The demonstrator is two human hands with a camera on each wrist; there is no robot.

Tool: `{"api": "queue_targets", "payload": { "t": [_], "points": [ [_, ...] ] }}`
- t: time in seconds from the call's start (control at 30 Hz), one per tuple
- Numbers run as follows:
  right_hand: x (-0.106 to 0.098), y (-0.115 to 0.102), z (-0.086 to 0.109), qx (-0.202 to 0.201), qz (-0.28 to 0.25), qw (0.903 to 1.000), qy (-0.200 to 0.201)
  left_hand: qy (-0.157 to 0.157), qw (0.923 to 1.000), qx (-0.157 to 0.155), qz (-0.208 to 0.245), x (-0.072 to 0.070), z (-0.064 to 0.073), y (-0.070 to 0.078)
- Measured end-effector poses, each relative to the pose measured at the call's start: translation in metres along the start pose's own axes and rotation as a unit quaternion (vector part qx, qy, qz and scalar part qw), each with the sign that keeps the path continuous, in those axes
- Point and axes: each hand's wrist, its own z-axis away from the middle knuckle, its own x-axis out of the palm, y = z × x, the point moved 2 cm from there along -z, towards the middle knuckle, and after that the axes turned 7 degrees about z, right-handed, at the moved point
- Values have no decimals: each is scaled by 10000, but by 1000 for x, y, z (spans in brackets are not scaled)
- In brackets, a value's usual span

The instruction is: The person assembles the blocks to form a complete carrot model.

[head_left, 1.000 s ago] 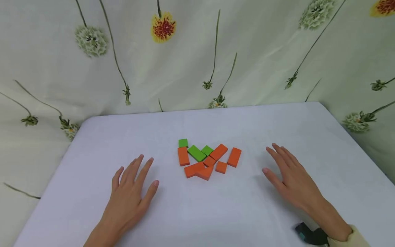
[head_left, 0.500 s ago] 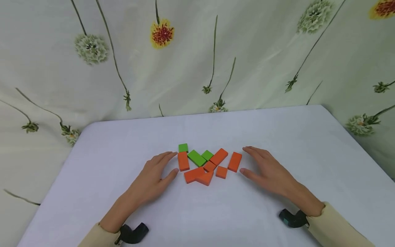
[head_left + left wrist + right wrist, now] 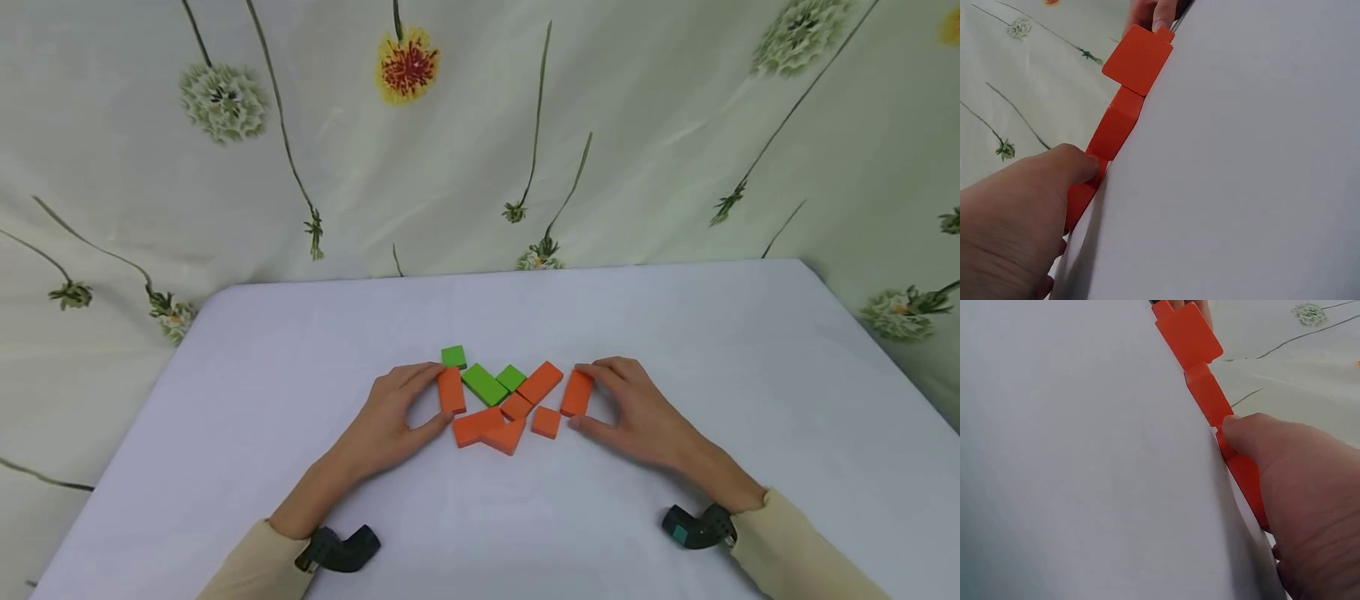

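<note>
In the head view, my left hand [image 3: 386, 423] pinches an upright-lying orange block [image 3: 451, 390] at the group's left end, thumb at its near end and fingertips at its far end. Mirroring it, my right hand [image 3: 643, 410] pinches the orange block [image 3: 577, 393] at the right end the same way. Each wrist view shows the thumb against orange; the other fingers are mostly hidden there. Between the hands lie a green rectangular block [image 3: 485, 384], a slanted orange block [image 3: 541, 382] and a small orange block [image 3: 516, 406]. A green square block [image 3: 453, 357] sits behind the left one.
Two orange blocks, one left [image 3: 477, 426] and one right [image 3: 506, 436], meet at an angle in front. A small orange square block [image 3: 546, 422] and a small green block [image 3: 512, 377] lie nearby. Beyond the white table [image 3: 675, 308] hangs a flowered cloth [image 3: 450, 167].
Both hands have moved inward from the sides of the table to the outer orange blocks, and their thumbs and fingertips have closed on the block ends. The block layout looks the same.
</note>
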Motion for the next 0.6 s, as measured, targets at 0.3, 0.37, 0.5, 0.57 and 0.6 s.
{"api": "queue_targets", "payload": {
  "t": [0.3,0.37,0.5,0.57,0.6],
  "points": [
    [2,2,5,180,-227,9991,323,516,9966,-176,624,1,6,-5],
    [1,3,5,146,-309,9986,406,713,9947,15,743,0,6,-4],
    [0,2,6,-40,-425,9976,542,939,9907,449,878,-1,9,-1],
    [1,2,6,-159,-482,9970,579,966,9886,622,973,-1,11,3],
    [1,1,6,-219,-529,9966,586,969,9875,707,1018,-1,13,5]
  ]
}}
